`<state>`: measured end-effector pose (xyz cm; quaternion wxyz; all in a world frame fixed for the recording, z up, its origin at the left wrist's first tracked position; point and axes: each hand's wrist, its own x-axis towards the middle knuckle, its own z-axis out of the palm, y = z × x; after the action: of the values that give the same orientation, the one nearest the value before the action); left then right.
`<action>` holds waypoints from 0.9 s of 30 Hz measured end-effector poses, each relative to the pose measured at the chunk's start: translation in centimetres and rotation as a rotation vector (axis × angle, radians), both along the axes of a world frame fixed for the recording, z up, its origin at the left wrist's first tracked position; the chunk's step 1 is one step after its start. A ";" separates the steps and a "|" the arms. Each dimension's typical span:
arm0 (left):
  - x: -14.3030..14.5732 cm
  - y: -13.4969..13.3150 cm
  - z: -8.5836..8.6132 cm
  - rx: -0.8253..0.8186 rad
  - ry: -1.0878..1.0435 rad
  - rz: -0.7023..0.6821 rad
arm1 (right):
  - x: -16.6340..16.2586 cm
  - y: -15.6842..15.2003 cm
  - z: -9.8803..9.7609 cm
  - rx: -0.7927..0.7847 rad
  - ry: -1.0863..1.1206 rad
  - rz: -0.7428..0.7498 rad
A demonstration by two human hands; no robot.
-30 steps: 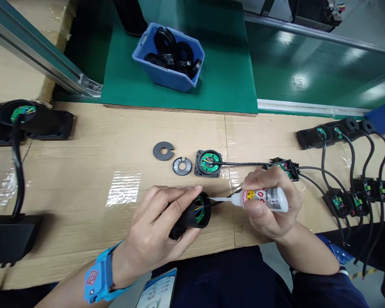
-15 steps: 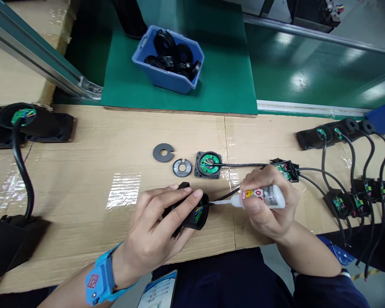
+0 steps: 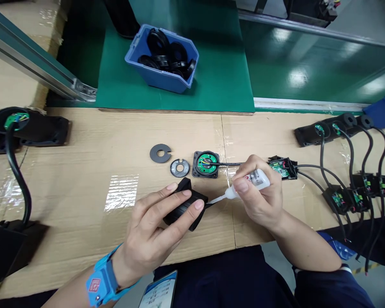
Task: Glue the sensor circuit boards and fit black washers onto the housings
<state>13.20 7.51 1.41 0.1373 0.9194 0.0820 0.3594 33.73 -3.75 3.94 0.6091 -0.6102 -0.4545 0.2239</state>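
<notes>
My left hand (image 3: 157, 226) grips a black plastic housing (image 3: 182, 205), its open end turned to the right and out of sight. In my right hand (image 3: 259, 192) is a small white glue bottle (image 3: 258, 179), tilted so that its thin nozzle points down-left at the housing's right edge. Whether the tip touches the housing I cannot tell. Just beyond my hands lie a square black part with a round green circuit board (image 3: 206, 164) and a cable, a grey notched ring (image 3: 179, 168) and a dark notched washer (image 3: 160, 153).
A blue bin (image 3: 163, 60) of black round parts stands on the green mat (image 3: 224, 77). Several cabled circuit boxes (image 3: 338, 201) and black housings (image 3: 321, 128) are at the right. At the left are another housing (image 3: 48, 128) and a black box (image 3: 13, 244) joined by a thick cable.
The housing has turned in my left hand, so its green board and wires no longer show. My right hand has shifted left and up, with the glue bottle now more steeply tilted.
</notes>
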 end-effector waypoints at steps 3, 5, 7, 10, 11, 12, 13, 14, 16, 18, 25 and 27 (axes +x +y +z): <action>0.0 0.1 -0.2 -0.033 0.004 -0.002 | 0.1 0.1 -0.1 -0.015 0.083 -0.053; 0.1 0.2 -0.1 -0.090 0.029 -0.002 | 0.2 0.3 -0.2 0.002 0.195 -0.102; 0.3 0.2 0.0 -0.185 0.040 -0.008 | 0.2 0.5 -0.3 0.038 0.317 -0.142; 0.7 0.2 0.2 -0.353 0.076 -0.038 | 0.1 1.0 -0.5 0.083 0.429 -0.162; 0.8 0.2 0.2 -0.410 0.104 -0.044 | 0.0 1.1 -0.6 0.090 0.447 -0.157; 0.8 0.2 0.2 -0.468 0.132 -0.052 | -0.2 1.3 -0.6 0.091 0.455 -0.148; 0.9 0.1 0.2 -0.535 0.160 -0.059 | -0.3 1.4 -0.7 0.082 0.451 -0.134; 0.9 0.0 0.2 -0.607 0.181 -0.067 | -0.4 1.4 -0.8 0.064 0.439 -0.119; 0.9 -0.2 0.0 -0.750 0.210 -0.093 | -0.6 1.5 -0.9 0.019 0.407 -0.086; 1.0 -0.3 -0.2 -0.848 0.229 -0.118 | -0.8 1.5 -0.9 -0.006 0.404 -0.043; 0.8 -0.4 -0.8 -0.923 0.261 -0.122 | -0.9 1.7 -0.5 -0.026 0.362 0.063; 0.8 -0.4 -0.8 -0.938 0.247 -0.127 | -0.9 1.8 -0.4 -0.041 0.347 0.070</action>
<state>14.04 7.11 0.58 0.5475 0.7973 0.1947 0.1630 32.80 -1.97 3.52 0.6575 -0.5586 -0.3590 0.3561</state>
